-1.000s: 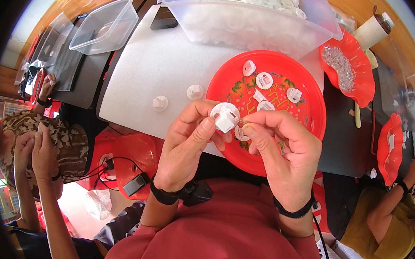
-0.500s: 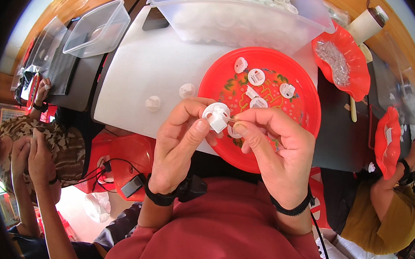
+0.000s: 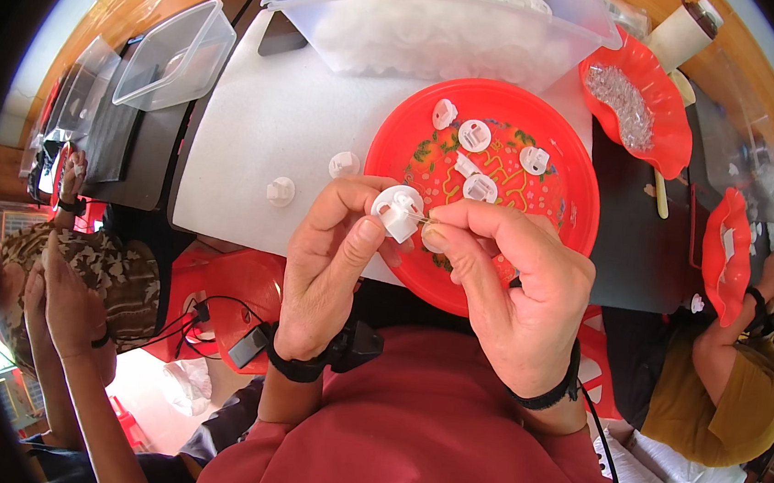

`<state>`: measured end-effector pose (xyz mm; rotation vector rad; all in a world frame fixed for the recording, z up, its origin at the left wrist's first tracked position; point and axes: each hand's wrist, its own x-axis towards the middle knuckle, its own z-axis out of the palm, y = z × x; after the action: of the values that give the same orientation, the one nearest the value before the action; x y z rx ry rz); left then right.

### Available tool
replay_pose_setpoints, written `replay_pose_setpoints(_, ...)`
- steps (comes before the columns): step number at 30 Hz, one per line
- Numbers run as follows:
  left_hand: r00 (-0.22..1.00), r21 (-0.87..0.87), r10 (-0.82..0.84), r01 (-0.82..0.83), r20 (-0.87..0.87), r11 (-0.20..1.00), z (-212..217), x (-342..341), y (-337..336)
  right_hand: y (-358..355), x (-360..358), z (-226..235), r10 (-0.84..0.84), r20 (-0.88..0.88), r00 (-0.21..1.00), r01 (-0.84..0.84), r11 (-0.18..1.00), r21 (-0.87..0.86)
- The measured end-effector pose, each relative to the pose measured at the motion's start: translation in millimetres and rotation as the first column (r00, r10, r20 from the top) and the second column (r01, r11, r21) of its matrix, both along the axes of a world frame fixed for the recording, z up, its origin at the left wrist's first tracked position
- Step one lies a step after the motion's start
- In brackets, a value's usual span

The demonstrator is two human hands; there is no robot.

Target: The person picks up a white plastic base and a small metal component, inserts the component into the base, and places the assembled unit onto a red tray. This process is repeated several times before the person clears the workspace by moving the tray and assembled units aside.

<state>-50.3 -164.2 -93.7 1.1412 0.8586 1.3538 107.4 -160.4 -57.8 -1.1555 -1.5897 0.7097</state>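
My left hand (image 3: pixel 330 264) pinches a small white round plastic part (image 3: pixel 397 209) between thumb and fingers, just over the near rim of a red plate (image 3: pixel 564 211). My right hand (image 3: pixel 517 280) is shut on a thin metal pin (image 3: pixel 426 219) whose tip touches that part. Several more white parts (image 3: pixel 474 136) lie on the plate. Two others (image 3: pixel 345 164) rest on the white board (image 3: pixel 259 120) to the left.
A big clear tub (image 3: pixel 443 26) full of white parts stands behind the plate. A red wavy bowl (image 3: pixel 664 128) of small metal pieces is at the right. Empty clear containers (image 3: pixel 178 53) sit at the far left. Other people sit on both sides.
Both hands have stayed together over the plate's near rim, holding the white part. The view has shifted slightly.
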Motion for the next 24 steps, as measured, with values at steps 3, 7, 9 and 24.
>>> replay_pose_setpoints(3, 1.000, 0.003, -0.007, 0.007, -0.005, 1.000, -1.2, -1.5, -0.1, 0.3, 0.6, -1.0, -0.029, 0.022, 0.999, 0.028, 0.999, 0.043)
replay_pose_setpoints(7, 0.999, -0.002, 0.032, -0.032, -0.027, 0.999, -1.1, -0.4, -1.2, 1.8, 3.1, 0.6, -0.035, 0.152, 0.988, 0.010, 0.986, 0.164)
replay_pose_setpoints(9, 0.999, 0.008, 0.036, -0.035, -0.041, 0.999, -2.0, -0.8, -1.1, 1.4, 2.9, -0.1, -0.045, 0.181, 0.982, 0.010, 0.982, 0.187)
replay_pose_setpoints(24, 0.943, 0.126, 0.155, -0.123, -0.293, 0.984, 5.9, 0.5, -5.3, 2.2, 0.8, -6.2, -0.104, 0.300, 0.948, -0.015, 0.930, 0.368)
